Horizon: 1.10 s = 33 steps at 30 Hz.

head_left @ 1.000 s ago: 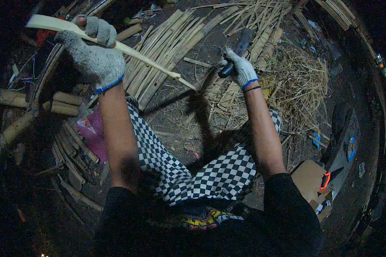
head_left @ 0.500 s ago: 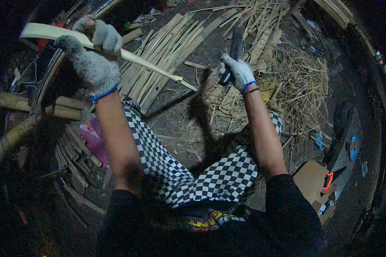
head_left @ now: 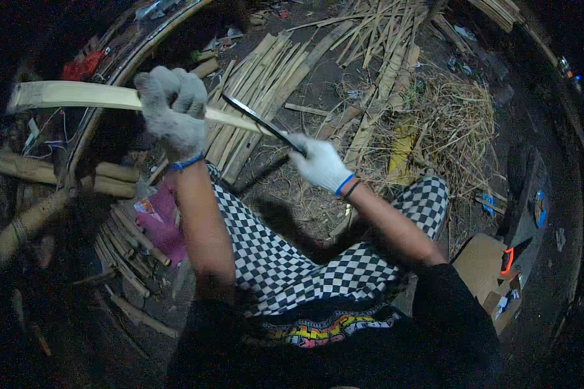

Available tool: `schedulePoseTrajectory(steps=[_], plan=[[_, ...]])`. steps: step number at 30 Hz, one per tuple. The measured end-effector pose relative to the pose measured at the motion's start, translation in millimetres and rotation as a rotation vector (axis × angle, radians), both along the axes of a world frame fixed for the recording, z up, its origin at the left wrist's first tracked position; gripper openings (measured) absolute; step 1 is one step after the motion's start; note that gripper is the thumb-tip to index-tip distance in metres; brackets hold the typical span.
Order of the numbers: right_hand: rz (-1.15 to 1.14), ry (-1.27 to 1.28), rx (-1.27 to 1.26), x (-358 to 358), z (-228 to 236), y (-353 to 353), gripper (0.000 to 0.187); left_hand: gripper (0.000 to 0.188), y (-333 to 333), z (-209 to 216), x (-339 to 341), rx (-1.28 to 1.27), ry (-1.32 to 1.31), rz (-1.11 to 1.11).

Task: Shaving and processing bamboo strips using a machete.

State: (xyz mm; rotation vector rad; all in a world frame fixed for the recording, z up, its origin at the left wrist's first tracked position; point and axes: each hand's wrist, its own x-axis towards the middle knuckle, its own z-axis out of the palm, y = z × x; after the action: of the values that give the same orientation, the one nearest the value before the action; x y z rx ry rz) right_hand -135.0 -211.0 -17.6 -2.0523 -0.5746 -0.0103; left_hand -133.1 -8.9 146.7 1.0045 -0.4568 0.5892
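Note:
My left hand [head_left: 174, 117], in a grey-white work glove, is closed around a long pale bamboo strip [head_left: 78, 94]. The strip runs out to the left of the fist, and its narrower end points right. In a white glove with a blue cuff, my right hand [head_left: 322, 162] grips the dark handle of a knife [head_left: 256, 118]. The blade slants up and left across the strip's right end, seemingly against it; exact contact is hard to tell. Beyond both hands lies a row of split bamboo strips [head_left: 256, 74].
Dry shavings [head_left: 457, 126] are heaped at the right. Thick bamboo poles [head_left: 36, 170] lie at the left, near cut bamboo pieces [head_left: 126, 236] and a purple cloth [head_left: 161, 223]. At the lower right, an orange-handled tool [head_left: 507, 260] rests by cardboard [head_left: 479, 262].
My right hand has swung left and down, bringing the knife from clear of the strip to across its right end. My left hand has shifted right and slightly lower, still holding the strip.

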Motion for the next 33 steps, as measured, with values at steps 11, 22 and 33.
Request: schedulePoseTrajectory(steps=[11, 22, 33], plan=[[-0.269, -0.093, 0.042, -31, -18, 61, 0.023, 0.035, -6, -20, -8, 0.09, -0.184, -0.201], [-0.357, -0.031, 0.115, -32, 17, 87, 0.026, 0.03, -2, -34, 2, 0.111, -0.197, -0.236], [-0.218, -0.231, -0.428, 7, -69, 70, 0.028, 0.038, 10, -41, 3, 0.12, -0.157, -0.428]])
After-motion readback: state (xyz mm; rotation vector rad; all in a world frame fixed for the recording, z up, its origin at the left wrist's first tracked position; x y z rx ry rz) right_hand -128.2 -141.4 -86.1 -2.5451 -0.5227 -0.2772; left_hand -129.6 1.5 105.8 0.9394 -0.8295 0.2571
